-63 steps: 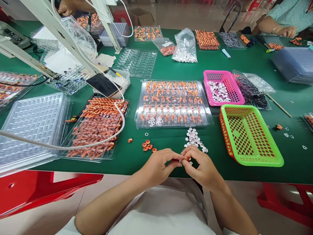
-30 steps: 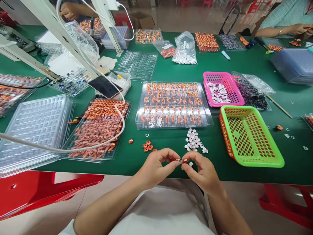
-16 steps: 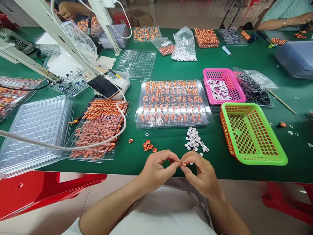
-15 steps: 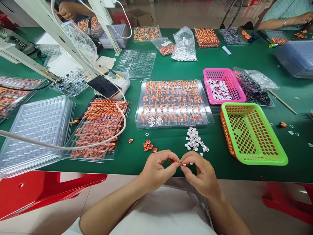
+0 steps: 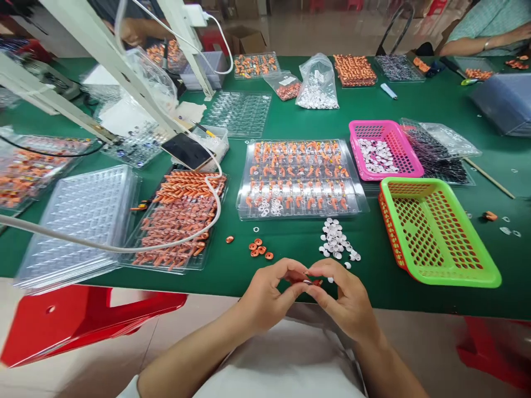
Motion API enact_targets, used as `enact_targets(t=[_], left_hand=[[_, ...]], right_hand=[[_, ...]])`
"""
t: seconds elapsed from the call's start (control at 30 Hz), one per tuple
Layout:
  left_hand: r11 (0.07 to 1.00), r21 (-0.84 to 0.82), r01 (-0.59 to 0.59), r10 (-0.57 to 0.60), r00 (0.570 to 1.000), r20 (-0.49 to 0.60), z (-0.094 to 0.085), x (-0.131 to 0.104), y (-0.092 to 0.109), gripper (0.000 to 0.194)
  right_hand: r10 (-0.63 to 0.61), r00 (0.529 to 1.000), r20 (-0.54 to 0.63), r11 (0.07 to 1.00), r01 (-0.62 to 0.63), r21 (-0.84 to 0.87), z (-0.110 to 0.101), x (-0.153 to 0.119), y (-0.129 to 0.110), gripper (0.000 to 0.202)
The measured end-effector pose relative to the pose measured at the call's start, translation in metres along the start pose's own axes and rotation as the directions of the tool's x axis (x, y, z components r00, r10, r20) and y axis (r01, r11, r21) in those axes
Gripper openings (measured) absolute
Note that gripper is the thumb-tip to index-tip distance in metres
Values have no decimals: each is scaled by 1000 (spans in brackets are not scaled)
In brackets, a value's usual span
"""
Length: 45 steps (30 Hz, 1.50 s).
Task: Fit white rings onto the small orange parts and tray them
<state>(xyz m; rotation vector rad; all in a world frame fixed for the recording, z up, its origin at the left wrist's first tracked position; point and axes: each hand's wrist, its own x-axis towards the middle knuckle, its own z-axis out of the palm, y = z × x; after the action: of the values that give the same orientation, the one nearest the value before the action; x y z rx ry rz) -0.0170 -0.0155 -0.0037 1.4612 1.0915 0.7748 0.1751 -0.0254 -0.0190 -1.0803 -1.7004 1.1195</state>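
Observation:
My left hand (image 5: 271,293) and my right hand (image 5: 344,296) meet at the table's near edge, thumbs and forefingers closed on a small orange part (image 5: 317,282). The fingertips cover most of it. Just beyond my right hand lies a pile of small white round pieces (image 5: 334,239). Ahead of my left hand sit several orange oval pieces (image 5: 258,248), a single orange piece (image 5: 229,239) and a thin white ring (image 5: 256,229). Farther off, a clear tray (image 5: 298,214) holds rows of curved orange parts, with white rings heaped at its front left.
At right stand a green basket (image 5: 456,279), nested in a red one, and a pink basket (image 5: 352,149) with white pieces. To the left are a tray of orange parts (image 5: 174,237), stacked clear trays (image 5: 78,215), a phone (image 5: 186,150) and a white cable (image 5: 166,243). Co-workers sit opposite.
The camera view has shifted slightly, so the table's contents appear farther right. Both hands stay together, and their fingertips have turned the small orange part a little.

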Motion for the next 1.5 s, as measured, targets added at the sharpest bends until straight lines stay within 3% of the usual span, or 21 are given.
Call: enact_targets(t=[0.13,0.23,0.33,0.5,0.6,0.77,1.0,1.13,1.27,1.37,1.5], left_hand=[[999,25,21,-21,1000,-20,-4,-10,-4,19],[999,22,45,-45,999,-25,-7,-17,-8,18],[996,75,57,-55,998,-38,-13,-22,-11,25],[909,401,111,2,963,-271,-49,-12,-21,22],[815,562,142,66,941,-332,-72,2,-30,21],[758,629,169,4,964,-265,-82,21,-39,19],[737,649,190,-46,972,-232,-84,28,-32,8],[841,497,216,-76,955,-286,-76,24,-17,11],[962,212,172,-138,976,-167,-47,23,-3,14],[987,32,158,-154,983,-98,-23,28,1,15],[988,-58,144,-147,988,-53,-7,32,-3,17]], right_hand=[[-153,985,79,977,162,-136,5,0,5,24],[-298,952,76,917,307,-255,13,1,11,32],[-343,937,71,892,348,-290,20,3,14,34],[-240,968,75,962,247,-118,15,1,11,25],[-151,986,75,989,151,1,9,-1,9,21],[-89,995,45,994,86,66,7,-2,10,17],[-76,997,15,993,74,90,9,-6,11,17],[-83,996,-45,994,86,72,9,-6,12,18],[-146,983,-111,988,150,28,15,-2,8,23],[-225,967,-116,974,220,-59,19,1,3,29],[-255,961,-106,955,233,-184,18,3,2,30]])
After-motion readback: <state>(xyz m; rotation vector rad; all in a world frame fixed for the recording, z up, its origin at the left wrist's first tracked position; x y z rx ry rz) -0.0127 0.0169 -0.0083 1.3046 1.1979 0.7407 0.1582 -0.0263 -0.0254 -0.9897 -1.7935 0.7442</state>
